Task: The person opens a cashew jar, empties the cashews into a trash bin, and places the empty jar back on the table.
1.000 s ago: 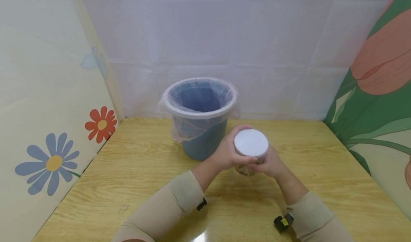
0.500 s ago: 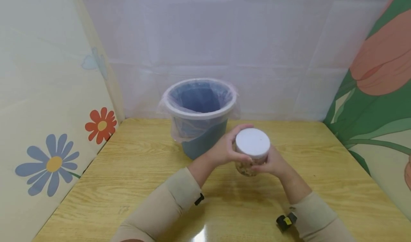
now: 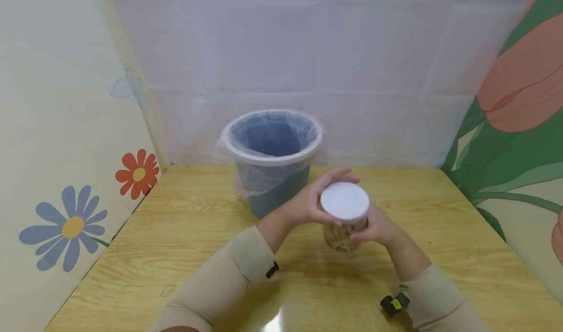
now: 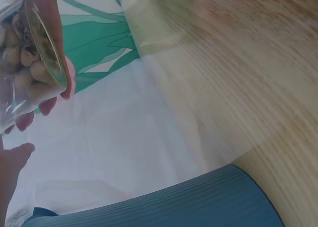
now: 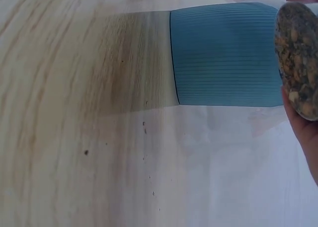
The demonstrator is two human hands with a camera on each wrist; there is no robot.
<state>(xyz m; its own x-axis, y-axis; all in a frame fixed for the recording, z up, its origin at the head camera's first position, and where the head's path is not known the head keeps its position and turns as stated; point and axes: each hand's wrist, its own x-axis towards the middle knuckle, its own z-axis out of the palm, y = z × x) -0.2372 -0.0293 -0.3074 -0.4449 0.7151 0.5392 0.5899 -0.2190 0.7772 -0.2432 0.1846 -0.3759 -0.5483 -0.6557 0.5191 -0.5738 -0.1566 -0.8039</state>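
A clear jar (image 3: 339,238) with a white lid (image 3: 345,202) is held above the table, slightly tilted. Pale brown, nut-like pieces fill it, seen through the wall in the left wrist view and through the base of the jar (image 5: 299,58) in the right wrist view. My right hand (image 3: 381,228) grips the jar's right side, thumb across the front. Around the lid's left side lies my left hand (image 3: 304,206), fingers stretched out behind it and thumb by its front rim. In the left wrist view the left thumb (image 4: 19,157) stands apart from the glass.
A blue-grey bin (image 3: 281,192) with a white rim and a clear plastic liner stands behind the left hand, near the back wall. The wooden table (image 3: 184,254) is bounded by a white sheet behind and flower-printed panels at both sides.
The jar has come down slightly and shows more of its side. My left fingers, earlier closer around the lid, now stretch out past its far side. The bin stays put.
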